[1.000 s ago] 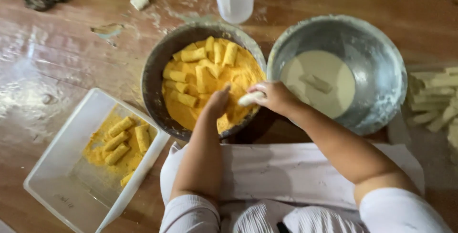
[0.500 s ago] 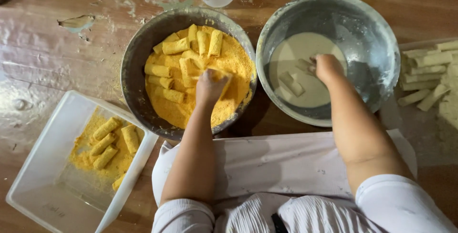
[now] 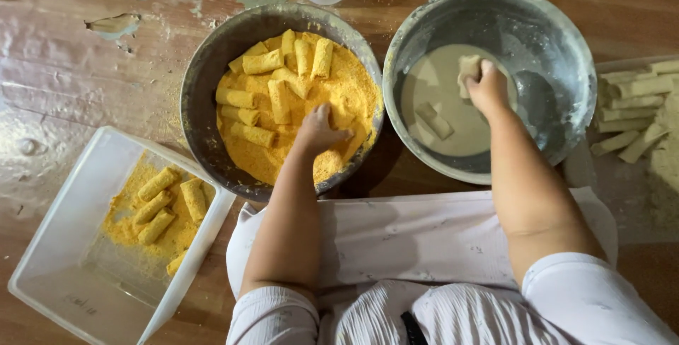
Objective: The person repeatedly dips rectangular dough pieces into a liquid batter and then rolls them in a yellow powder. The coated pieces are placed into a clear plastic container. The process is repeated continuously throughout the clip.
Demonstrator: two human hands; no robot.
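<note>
Our right hand (image 3: 486, 85) pinches a pale roll (image 3: 468, 67) over the batter in the grey metal bowl (image 3: 566, 48); it looks soft and slippery, best held lightly by its ends. Our left hand (image 3: 320, 130) presses half-closed into orange crumbs in the dark bowl (image 3: 205, 76), among coated rolls (image 3: 263, 62). The clear tray (image 3: 64, 203) near the tabletop's left edge holds finished ones.

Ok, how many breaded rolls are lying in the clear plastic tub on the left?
4 in the clear tub: three side by side on the yellow crumbs at and, one at nearer the right wall. A lump by the wall may be a fifth.
</note>
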